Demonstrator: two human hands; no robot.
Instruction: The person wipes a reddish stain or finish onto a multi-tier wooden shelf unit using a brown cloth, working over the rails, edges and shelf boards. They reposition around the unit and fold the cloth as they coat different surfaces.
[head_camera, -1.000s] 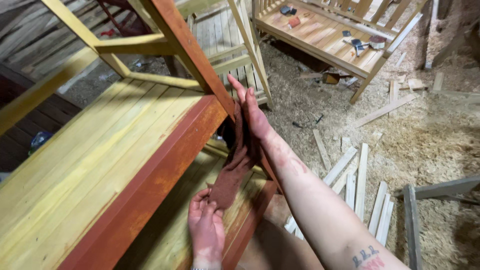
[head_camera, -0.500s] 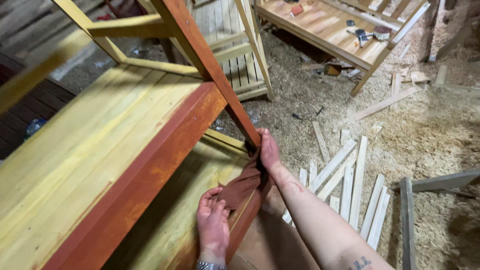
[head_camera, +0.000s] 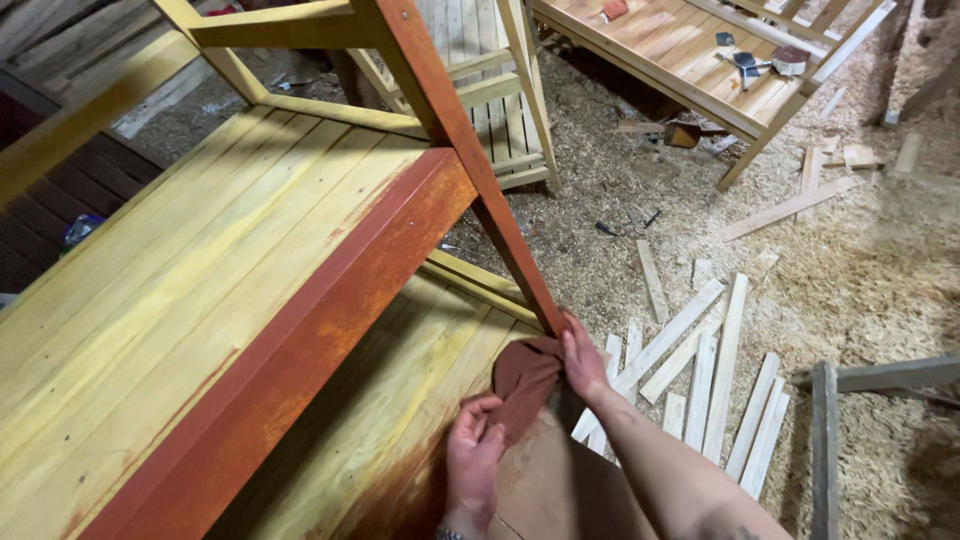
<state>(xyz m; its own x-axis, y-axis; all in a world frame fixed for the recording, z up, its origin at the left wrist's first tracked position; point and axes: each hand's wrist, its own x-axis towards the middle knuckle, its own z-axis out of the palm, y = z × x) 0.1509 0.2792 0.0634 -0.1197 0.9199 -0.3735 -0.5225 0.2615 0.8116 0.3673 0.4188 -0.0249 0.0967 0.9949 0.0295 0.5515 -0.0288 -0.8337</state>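
A yellow wooden shelf unit (head_camera: 200, 290) stands before me, with its front rail (head_camera: 330, 300) and slanted leg (head_camera: 480, 190) stained red-brown. Both hands grip a stain-soaked reddish cloth (head_camera: 522, 385). My right hand (head_camera: 582, 358) presses the cloth's upper end against the bottom of the leg. Lower down, my left hand (head_camera: 472, 462) pinches the cloth's other end above the lower shelf (head_camera: 400, 400). Stain covers the fingers of both hands.
Sawdust covers the floor. Several loose wooden slats (head_camera: 700, 370) lie to the right of my hands. A second wooden frame (head_camera: 700, 60) with small tools on it stands at the back right. A grey plank (head_camera: 825, 440) lies at far right.
My right hand slid down the slanted leg from near the top rail to its lower end, taking the cloth along. The left hand stayed low on the cloth.
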